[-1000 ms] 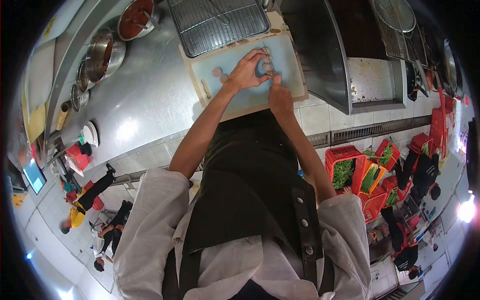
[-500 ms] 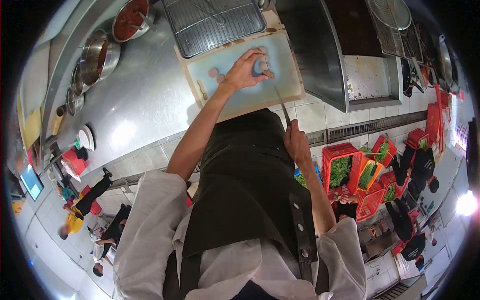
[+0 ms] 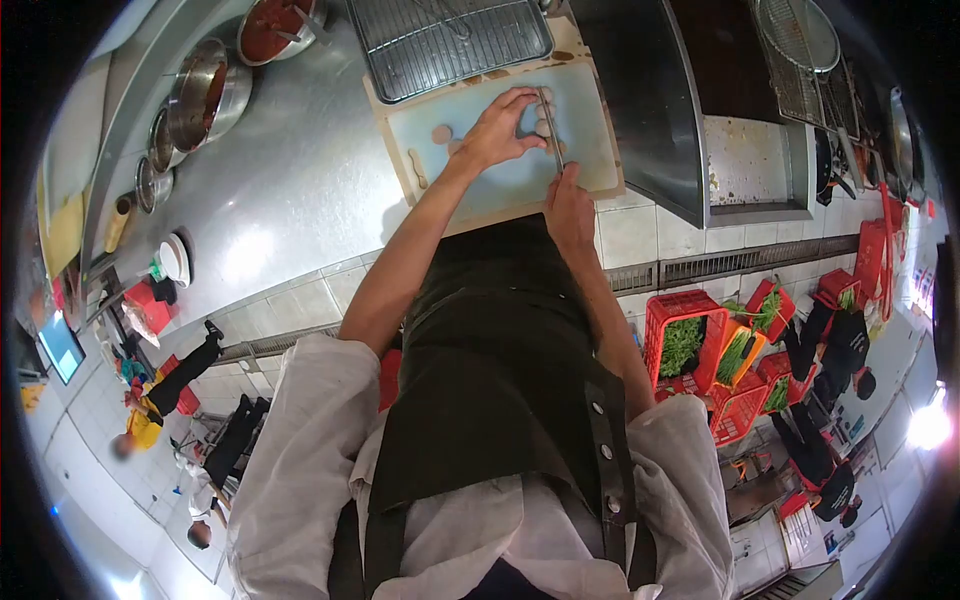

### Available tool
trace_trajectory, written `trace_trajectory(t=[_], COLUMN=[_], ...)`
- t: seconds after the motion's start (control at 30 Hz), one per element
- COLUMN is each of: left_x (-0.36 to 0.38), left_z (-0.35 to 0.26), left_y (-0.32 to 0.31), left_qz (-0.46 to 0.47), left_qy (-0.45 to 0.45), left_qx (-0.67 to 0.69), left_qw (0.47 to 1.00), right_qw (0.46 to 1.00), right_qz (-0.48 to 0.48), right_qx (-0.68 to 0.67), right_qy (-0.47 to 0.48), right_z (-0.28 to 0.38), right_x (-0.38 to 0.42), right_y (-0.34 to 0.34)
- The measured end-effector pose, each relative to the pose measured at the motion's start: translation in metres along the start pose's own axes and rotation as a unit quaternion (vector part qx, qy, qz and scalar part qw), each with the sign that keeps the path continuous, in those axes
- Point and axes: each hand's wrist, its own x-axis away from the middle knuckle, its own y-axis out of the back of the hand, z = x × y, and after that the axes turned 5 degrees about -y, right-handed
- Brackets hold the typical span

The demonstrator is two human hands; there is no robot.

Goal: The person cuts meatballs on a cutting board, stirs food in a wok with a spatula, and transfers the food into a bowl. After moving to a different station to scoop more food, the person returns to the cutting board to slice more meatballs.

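Note:
A pale cutting board (image 3: 480,190) lies on the steel counter with small round brownish slices on it. My left hand (image 3: 495,132) rests over the board, thumb and fingers apart, its fingertips touching the row of slices (image 3: 543,128). In my right hand (image 3: 570,208) is a knife (image 3: 552,132), its blade lying along that row beside my left fingertips. Two more slices (image 3: 442,134) sit left of my left hand, near a thin strip (image 3: 417,169) at the board's left side.
A wire rack tray (image 3: 450,45) stands beyond the board. Metal bowls (image 3: 208,95), one with red sauce (image 3: 270,30), line the counter's left. Red crates (image 3: 683,340) with greens stand at lower right. Several people are in the background on both sides.
My right hand has moved up and left with the knife, bringing the blade from the board's near edge onto the row of slices. The view has shifted slightly.

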Motion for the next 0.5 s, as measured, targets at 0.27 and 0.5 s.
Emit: trace_trajectory(t=[0.27, 0.5], left_x=[-0.002, -0.002], left_z=[-0.003, -0.004], left_y=[0.001, 0.004], left_qz=[0.003, 0.0], left_qy=[0.019, 0.01], left_qx=[0.006, 0.018], left_qw=[1.0, 1.0], right_qw=[1.0, 0.999], right_qz=[0.005, 0.025], right_qx=[0.017, 0.004], right_qy=[-0.01, -0.035], right_z=[-0.005, -0.003], right_x=[0.002, 0.004], right_y=[-0.008, -0.011])
